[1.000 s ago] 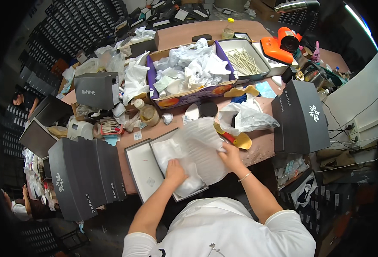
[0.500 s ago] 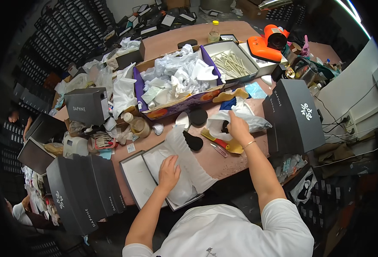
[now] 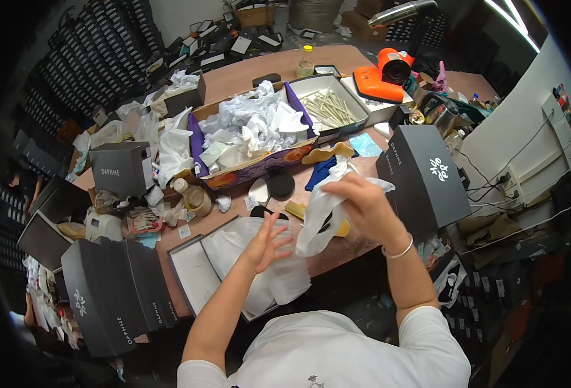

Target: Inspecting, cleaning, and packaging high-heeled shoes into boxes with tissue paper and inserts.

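My right hand (image 3: pixel 366 205) is raised over the table's front part, its fingers closed on a thin white bag (image 3: pixel 314 226). The bag hangs down, and a small dark patch shows at it; what that is I cannot make out. Fingers spread and holding nothing, my left hand (image 3: pixel 264 247) hovers over white foam wrap (image 3: pixel 292 278). This wrap lies across an open shoebox (image 3: pixel 192 265) with a pale inside. Partly hidden behind my left hand is a black rounded piece (image 3: pixel 259 211). A yellow-handled brush (image 3: pixel 295 208) lies beside the bag.
A purple box (image 3: pixel 198 158) heaped with crumpled paper stands behind, beside a tray of pale sticks (image 3: pixel 327 110). Closed dark shoeboxes stand at right (image 3: pixel 421 181) and left (image 3: pixel 98 291). A glue jar (image 3: pixel 198 200), a black round tin (image 3: pixel 281 185) and an orange device (image 3: pixel 379 84) also stand there.
My right hand has lifted the white bag off the table and drawn it nearer. My left hand has risen from the wrap and spread its fingers. The view has shifted slightly.
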Motion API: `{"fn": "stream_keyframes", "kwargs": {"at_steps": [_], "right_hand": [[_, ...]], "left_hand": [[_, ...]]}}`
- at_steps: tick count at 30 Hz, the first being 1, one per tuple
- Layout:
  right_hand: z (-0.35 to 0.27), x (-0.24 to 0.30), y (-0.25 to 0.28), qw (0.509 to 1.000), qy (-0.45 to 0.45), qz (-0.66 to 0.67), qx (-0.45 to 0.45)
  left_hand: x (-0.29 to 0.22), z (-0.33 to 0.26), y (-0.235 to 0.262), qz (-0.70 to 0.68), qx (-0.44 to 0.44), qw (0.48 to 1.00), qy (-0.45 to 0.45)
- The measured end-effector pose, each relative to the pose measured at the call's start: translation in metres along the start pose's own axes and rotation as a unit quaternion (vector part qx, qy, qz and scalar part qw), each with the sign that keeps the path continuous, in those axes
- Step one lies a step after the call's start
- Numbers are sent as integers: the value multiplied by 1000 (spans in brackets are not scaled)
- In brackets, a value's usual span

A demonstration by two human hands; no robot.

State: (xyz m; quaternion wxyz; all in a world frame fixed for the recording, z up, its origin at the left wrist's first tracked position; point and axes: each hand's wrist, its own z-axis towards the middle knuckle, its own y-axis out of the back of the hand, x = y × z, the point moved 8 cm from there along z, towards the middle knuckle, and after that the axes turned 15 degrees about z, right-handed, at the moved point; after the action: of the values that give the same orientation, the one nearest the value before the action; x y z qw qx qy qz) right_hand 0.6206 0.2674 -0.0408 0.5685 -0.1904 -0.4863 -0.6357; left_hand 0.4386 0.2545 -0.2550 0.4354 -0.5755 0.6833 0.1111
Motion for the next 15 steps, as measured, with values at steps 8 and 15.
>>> {"fn": "stream_keyframes", "kwargs": {"at_steps": [8, 15], "right_hand": [[-72, 73, -231, 947, 99, 225, 206], [-203, -48, -263, 600, -458, 545, 365]], "left_hand": [[72, -98, 22, -128, -38, 985, -113], [119, -183, 147, -166, -255, 939, -160]]}}
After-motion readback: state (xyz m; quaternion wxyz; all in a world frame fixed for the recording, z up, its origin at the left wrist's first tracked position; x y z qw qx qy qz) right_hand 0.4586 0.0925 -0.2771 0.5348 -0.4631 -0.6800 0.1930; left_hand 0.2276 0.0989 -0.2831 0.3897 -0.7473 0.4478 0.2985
